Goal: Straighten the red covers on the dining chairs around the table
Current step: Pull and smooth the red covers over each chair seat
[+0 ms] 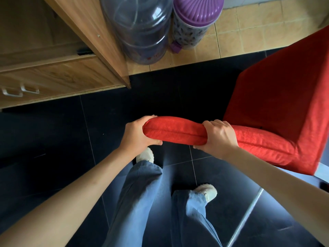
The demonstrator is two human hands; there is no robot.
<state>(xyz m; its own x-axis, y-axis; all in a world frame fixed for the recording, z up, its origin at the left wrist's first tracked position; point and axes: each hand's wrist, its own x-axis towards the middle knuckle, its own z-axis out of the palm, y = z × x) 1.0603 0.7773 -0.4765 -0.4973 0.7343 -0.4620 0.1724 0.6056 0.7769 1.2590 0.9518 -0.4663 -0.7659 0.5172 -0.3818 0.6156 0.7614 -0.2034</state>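
At the far left stands a wooden cabinet (pixel 58 68) with small metal handles, and just beside it on the beige tiles are a big clear water jug (pixel 140 29) and a bin with a purple lid (pixel 194 20). They are well apart from the work and play no part in it.

Lower, the left hand (pixel 137 134) closes its grip around the left end of the chair's top edge, with the thumb on the upper side and the fingers curled below, so it holds the red cover (pixel 174 132) tight at the corner. The right hand (pixel 219 138) grips the same edge a little further right, its fingers wrapped over the top and its thumb under. Both grips are narrow and full of cloth. I judge that the two hands hold in this way to pull the fabric flat along the seam that runs between them, or to seat it properly on the backrest.

The red cover lies between the two hands and goes on to the right, over the rest of the dining chair (pixel 284 97), which stands on the dark floor (pixel 53 139). No desk is in view, so how many chairs remain I cannot tell
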